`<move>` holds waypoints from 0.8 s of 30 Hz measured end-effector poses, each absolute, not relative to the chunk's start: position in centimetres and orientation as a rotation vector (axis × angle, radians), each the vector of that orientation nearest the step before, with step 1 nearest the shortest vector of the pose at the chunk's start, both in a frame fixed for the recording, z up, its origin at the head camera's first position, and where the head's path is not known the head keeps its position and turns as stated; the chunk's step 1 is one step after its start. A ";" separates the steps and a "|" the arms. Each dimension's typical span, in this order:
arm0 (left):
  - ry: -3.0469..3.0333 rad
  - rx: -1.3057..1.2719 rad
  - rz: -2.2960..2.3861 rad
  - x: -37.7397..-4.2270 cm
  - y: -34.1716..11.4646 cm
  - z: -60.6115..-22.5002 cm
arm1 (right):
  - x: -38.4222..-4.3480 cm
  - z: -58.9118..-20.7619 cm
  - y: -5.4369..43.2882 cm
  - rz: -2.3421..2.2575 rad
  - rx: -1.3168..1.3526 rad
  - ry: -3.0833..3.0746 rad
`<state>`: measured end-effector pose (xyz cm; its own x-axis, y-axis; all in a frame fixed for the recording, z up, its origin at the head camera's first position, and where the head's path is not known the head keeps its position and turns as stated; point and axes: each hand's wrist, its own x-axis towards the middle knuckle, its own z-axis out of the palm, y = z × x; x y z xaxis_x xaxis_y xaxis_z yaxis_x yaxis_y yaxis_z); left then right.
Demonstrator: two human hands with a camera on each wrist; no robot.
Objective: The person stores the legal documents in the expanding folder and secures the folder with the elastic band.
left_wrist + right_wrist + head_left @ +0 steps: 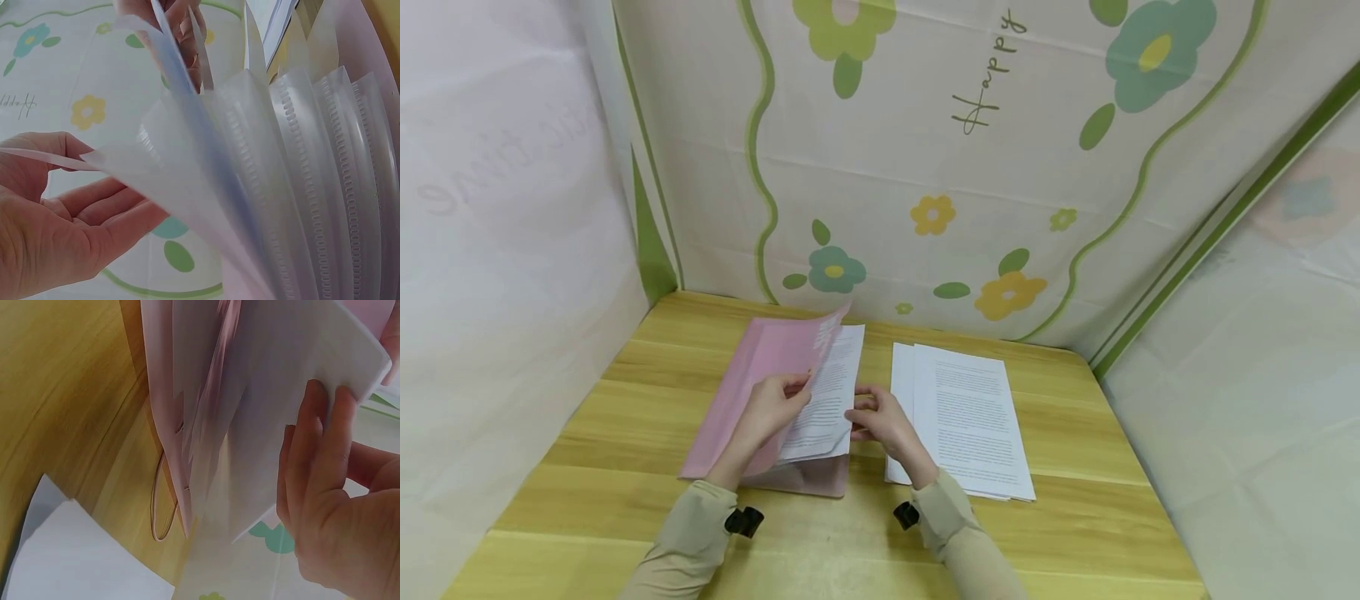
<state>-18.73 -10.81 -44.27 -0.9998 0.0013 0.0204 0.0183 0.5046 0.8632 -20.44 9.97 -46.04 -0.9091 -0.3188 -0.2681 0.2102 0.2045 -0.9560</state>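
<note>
A pink folder (745, 379) with clear plastic sleeves (300, 162) lies on the table, its front cover lifted. My left hand (773, 407) pinches the raised cover by its free edge between thumb and index finger. Printed sheets (829, 392) show inside, under the cover. At their right edge is my right hand (880, 419), which pinches them between thumb and fingers. Seen in the right wrist view, the fingertips of my right hand (337, 487) press on the white sheets (294, 394). The sleeves stand fanned apart in the left wrist view.
A stack of printed paper (973, 421) lies right of the folder, slightly fanned. An elastic loop (155, 506) sticks out from the folder's edge. The wooden table (580, 492) is enclosed by flower-printed fabric walls (880, 150) at the back and plain-looking cloth (497, 275) at the left.
</note>
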 end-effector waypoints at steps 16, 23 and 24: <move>-2.677 -0.013 -1.615 -18.5 -10.7 -43.9 | -21.0 -46.2 9.7 -1.723 -0.142 2.131; -2.666 -0.006 -1.603 -18.5 -10.7 -43.9 | -21.1 -46.6 9.1 -1.734 -0.164 2.098; -2.663 -0.005 -1.600 -18.5 -10.7 -43.9 | -21.1 -46.6 9.1 -1.742 -0.164 2.091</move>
